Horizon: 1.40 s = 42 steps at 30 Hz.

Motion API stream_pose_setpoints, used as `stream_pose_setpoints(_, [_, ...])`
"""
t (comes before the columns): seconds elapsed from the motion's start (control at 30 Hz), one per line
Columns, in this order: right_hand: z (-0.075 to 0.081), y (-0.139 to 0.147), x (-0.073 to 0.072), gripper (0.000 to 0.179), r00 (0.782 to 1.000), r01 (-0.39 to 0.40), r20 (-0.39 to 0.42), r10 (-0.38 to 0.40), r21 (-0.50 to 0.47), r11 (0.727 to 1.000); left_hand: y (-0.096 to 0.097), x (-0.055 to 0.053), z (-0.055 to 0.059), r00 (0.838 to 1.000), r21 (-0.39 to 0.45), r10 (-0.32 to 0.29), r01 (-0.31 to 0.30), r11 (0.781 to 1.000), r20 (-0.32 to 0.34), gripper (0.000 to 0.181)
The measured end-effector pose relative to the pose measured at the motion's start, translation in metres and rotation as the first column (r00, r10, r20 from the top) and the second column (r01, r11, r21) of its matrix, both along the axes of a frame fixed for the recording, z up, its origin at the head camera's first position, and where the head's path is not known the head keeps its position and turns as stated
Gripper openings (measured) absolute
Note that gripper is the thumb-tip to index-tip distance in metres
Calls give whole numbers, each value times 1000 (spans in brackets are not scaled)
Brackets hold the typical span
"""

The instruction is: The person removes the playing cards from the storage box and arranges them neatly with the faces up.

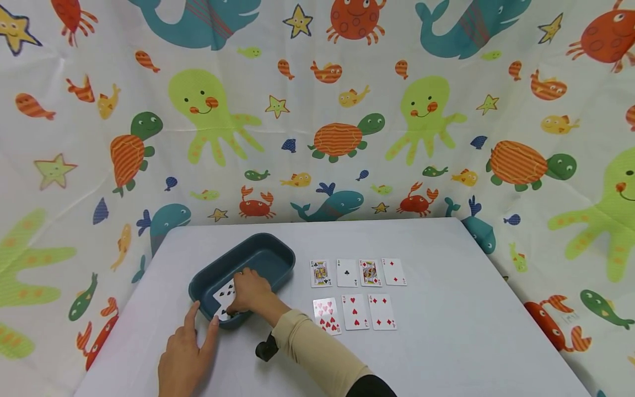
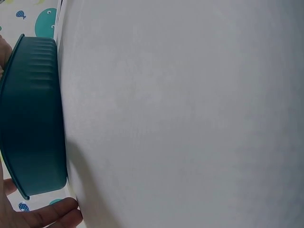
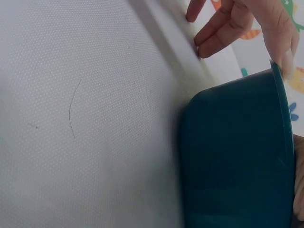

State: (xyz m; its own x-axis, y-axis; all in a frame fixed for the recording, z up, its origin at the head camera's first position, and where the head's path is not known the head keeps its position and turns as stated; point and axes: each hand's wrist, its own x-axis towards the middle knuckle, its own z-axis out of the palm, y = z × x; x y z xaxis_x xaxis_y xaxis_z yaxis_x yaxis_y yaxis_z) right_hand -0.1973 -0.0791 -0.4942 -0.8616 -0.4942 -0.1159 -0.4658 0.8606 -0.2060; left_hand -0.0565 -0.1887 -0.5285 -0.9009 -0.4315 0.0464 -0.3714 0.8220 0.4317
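A dark teal oblong tub (image 1: 270,242) stands on the left of the white table. Inside its near end, my right hand (image 1: 253,292) reaches down and pinches a playing card (image 1: 224,293) with black pips, thumb at its near edge and fingers at the far side. The fingertips are partly hidden by the hand. My left hand (image 1: 188,353) is at the tub's near left corner, thumb and forefinger spread and touching the rim. In the right wrist view the left thumb (image 3: 286,64) lies against the rim, while the other fingers (image 3: 216,38) hang loosely outside the tub.
Right of the tub, several face-up cards lie in two rows: a black king (image 1: 321,273), an ace of clubs (image 1: 347,273) and a king of diamonds (image 1: 370,273) are in the far row, a three of hearts (image 1: 355,312) in the near one. A patterned sea-animal cloth (image 1: 278,127) hangs behind.
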Motion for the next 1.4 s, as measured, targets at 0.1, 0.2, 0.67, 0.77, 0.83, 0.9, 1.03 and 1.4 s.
stream_pose_setpoints(0.1, [-1, 1, -2, 73, 1000, -1, 1, 1, -17, 1000, 0, 0, 1, 1000, 4, -2, 2, 1000, 6, 76])
stream_pose_setpoints(0.2, [-2, 2, -4, 68, 1000, -8, 0, 8, -50, 999, 0, 0, 1, 1000, 6, -1, 1, 1000, 12, 76])
stream_pose_setpoints(0.67, [1, 19, -12, 51, 991, -22, 110, 80, -450, 893, -2, 0, 3, 999, 13, -33, 32, 999, 29, 77])
stream_pose_setpoints(0.77, [2, 25, -12, 48, 985, 5, 147, 89, -540, 842, -2, 0, 2, 999, 13, -40, 39, 999, 33, 78])
stream_pose_setpoints(0.83, [3, 28, -11, 45, 981, 32, 174, 89, -590, 807, -2, 0, 1, 999, 14, -39, 38, 999, 37, 78])
stream_pose_setpoints(0.9, [4, 32, -11, 43, 976, 61, 200, 86, -632, 773, -2, 0, 2, 999, 15, -40, 40, 999, 36, 79])
stream_pose_setpoints(1.03, [8, 39, -8, 42, 975, 88, 208, 82, -693, 715, -2, 1, 1, 999, 13, -36, 36, 999, 31, 79])
stream_pose_setpoints(1.4, [26, 78, 4, 39, 964, 73, 208, 167, -808, 584, -2, 0, 0, 999, 11, -30, 29, 1000, 38, 79])
